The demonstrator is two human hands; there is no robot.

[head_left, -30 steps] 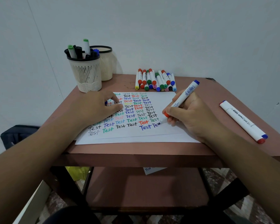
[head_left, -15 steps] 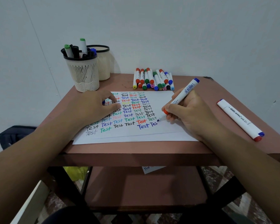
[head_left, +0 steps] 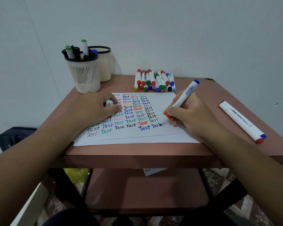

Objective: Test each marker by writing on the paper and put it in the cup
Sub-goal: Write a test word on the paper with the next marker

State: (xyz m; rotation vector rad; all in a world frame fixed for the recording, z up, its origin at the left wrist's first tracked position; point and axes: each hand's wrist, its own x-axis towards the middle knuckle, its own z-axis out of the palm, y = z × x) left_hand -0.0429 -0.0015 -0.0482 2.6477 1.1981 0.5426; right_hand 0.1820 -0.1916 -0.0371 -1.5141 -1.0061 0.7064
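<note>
My right hand [head_left: 191, 113] grips a white marker with a blue end [head_left: 185, 95]. Its tip touches the paper [head_left: 163, 98] at the end of a blue word in the bottom row. The sheet is filled with rows of "Test" in several colours. My left hand [head_left: 91, 108] rests on the paper's left side, pinching a small blue cap [head_left: 104, 104] between thumb and finger. A white mesh cup [head_left: 85, 75] at the back left holds several markers. Several capped markers [head_left: 153, 80] lie in a pile behind the paper.
A second cream cup [head_left: 106, 67] stands behind the mesh one against the wall. A thick white marker with red and blue ends [head_left: 240, 120] lies on the brown table [head_left: 203, 88] to the right. A lower shelf [head_left: 145, 190] holds a paper scrap.
The marker tip has travelled right along the bottom row, and the blue word has grown from "Te" to nearly "Test". My left hand has stayed in place.
</note>
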